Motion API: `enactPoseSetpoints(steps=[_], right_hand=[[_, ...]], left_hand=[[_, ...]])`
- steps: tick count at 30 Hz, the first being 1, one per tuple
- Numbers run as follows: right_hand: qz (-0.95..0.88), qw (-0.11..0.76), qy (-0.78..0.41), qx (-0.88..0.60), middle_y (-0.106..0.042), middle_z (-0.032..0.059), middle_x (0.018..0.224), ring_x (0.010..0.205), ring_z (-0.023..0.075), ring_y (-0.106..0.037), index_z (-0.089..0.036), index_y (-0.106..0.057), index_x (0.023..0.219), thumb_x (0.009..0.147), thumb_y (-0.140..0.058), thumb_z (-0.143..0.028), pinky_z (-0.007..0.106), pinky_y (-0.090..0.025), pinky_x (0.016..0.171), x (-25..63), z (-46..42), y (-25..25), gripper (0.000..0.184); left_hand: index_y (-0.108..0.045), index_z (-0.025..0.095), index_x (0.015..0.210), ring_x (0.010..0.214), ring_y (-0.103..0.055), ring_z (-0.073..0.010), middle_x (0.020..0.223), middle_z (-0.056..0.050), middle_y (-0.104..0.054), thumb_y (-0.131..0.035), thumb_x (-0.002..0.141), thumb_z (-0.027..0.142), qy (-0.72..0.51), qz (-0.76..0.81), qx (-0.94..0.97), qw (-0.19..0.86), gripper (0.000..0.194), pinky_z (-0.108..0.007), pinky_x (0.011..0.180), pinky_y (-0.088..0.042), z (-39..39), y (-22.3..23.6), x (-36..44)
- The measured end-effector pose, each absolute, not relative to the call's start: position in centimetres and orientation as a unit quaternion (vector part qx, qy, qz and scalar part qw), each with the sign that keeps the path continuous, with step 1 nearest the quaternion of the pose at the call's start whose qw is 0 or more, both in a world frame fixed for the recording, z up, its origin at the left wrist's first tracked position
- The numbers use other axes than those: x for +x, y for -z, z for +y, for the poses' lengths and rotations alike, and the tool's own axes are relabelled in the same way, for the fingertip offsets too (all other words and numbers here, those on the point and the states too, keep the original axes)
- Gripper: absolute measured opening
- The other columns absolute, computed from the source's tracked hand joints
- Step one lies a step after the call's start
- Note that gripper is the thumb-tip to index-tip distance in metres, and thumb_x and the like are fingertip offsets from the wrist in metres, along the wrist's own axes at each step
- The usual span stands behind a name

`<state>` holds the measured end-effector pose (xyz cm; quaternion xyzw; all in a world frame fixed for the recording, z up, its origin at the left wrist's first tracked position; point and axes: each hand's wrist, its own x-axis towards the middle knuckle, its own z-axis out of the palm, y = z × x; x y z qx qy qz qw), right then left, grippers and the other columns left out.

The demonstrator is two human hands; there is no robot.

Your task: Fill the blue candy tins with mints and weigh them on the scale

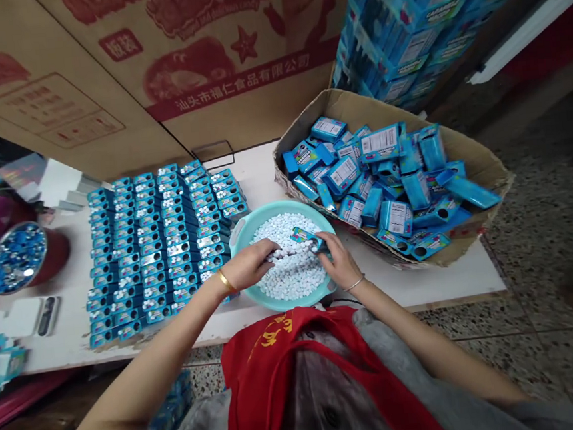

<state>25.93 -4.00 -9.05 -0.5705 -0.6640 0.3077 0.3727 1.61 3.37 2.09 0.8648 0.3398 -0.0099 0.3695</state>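
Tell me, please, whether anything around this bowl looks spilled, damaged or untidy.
Yes, two things. The carton on the right has a ragged, bent rim, so it looks worn. At left, many white pieces lie on top of the blue boxes in rows, perhaps from overfilling.

Soft light is brightening the white table (258,167) near the left hand (253,263), while the floor (539,240) far past the right hand (339,262) is looking dim and the edges are stretching and blurring.
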Motion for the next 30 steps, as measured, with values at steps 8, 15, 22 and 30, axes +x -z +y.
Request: enactPoseSetpoints(steps=[8, 15, 22, 30], right_hand=[[-0.699, 0.365, -0.31, -0.531, -0.054, 0.0147, 0.123, 0.12, 0.0265, -0.049, -0.018, -0.044, 0.128, 0.087, -0.043, -0.016, 0.049, -0.042, 0.104, 24.3, -4.6, 9.1, 0.041], [-0.684, 0.373, -0.338, -0.527, -0.055, 0.0146, 0.122, 0.12, 0.0252, -0.05, -0.018, -0.044, 0.127, 0.088, -0.043, -0.017, 0.047, -0.042, 0.103, 24.1, -4.9, 9.4, 0.039], [-0.682, 0.386, -0.379, -0.493, -0.056, 0.0136, 0.125, 0.121, 0.0253, -0.051, -0.021, -0.042, 0.13, 0.089, -0.047, -0.022, 0.045, -0.043, 0.102, 23.6, -5.1, 8.6, 0.042], [-0.649, 0.329, -0.261, -0.635, -0.044, 0.022, 0.137, 0.133, 0.0365, -0.036, -0.013, -0.038, 0.136, 0.082, -0.056, -0.046, 0.058, -0.033, 0.106, 24.4, -4.5, 9.2, 0.066]], left_hand=[[-0.05, 0.011, 0.112, 0.09, -0.062, -0.0215, 0.1, -0.012, -0.061, -0.041, 0.085, 0.003, 0.257, 0.364, 0.881, 0.159, 0.03, -0.033, 0.074, -0.051, 3.2, -7.7, 7.2], [-0.056, 0.009, 0.101, 0.091, -0.06, -0.0255, 0.092, -0.013, -0.059, -0.033, 0.091, 0.007, 0.279, 0.337, 0.893, 0.104, 0.025, -0.035, 0.068, -0.052, 2.0, -10.1, 8.9], [-0.042, 0.014, 0.124, 0.098, -0.056, -0.0227, 0.126, -0.015, -0.044, -0.068, 0.077, 0.038, 0.044, 0.346, 0.892, 0.287, 0.058, -0.035, 0.081, -0.049, 4.0, -4.3, 3.6], [-0.052, 0.017, 0.099, 0.081, -0.052, -0.0167, 0.091, -0.005, -0.054, -0.058, 0.085, 0.034, -0.071, 0.399, 0.84, 0.36, 0.023, -0.028, 0.073, -0.044, 3.4, 0.4, 0.2]])
